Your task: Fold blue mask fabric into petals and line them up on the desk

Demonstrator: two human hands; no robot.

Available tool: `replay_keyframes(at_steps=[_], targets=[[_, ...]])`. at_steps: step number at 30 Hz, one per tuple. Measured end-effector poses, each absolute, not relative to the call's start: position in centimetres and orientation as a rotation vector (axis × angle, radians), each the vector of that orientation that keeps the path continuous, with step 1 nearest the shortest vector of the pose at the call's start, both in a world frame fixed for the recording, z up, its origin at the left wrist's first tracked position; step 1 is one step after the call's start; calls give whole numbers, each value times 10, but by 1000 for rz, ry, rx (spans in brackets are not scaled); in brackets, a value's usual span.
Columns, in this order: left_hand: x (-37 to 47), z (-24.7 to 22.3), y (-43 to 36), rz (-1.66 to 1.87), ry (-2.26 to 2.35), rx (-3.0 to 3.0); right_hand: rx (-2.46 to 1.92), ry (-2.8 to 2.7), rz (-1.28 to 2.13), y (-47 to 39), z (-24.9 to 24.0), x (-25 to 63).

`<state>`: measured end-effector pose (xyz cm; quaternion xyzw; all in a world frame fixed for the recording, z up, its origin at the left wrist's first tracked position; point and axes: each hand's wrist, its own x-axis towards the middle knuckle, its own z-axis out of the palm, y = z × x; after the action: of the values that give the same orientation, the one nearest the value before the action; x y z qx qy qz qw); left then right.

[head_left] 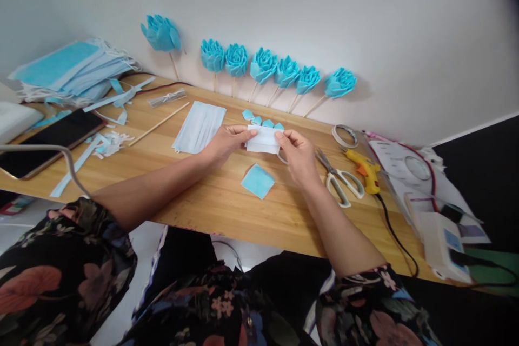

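Observation:
Between my two hands is a small white piece of mask fabric, folded across its width. My left hand pinches its left end with the thumb on top. At the other end, my right hand pinches the right side the same way. Just behind the piece lie several small folded blue petals in a row. A blue fabric square rests on the table in front of my hands. To the left of my left hand is a stack of pale mask sheets.
Several blue fabric flowers on sticks lean against the wall. White-handled scissors, a yellow glue gun and a tape roll lie right. Left are a mask pile, a phone, a wooden stick and scraps.

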<state>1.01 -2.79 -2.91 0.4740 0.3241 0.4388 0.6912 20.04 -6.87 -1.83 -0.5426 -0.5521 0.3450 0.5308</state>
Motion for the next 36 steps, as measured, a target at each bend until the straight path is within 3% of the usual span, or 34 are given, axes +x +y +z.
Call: replay_keyframes(at_steps=[17,25,36], targets=[[5,-15,-32,988,799,1408,-1268,-1372,944,-70,-9,201],[8,-18,-36,901,750,1597,-1344,-1651,639,-77,-4,198],[6,-19,-33,776,773,1735,-1273,-1529,373,-56,-21,223]])
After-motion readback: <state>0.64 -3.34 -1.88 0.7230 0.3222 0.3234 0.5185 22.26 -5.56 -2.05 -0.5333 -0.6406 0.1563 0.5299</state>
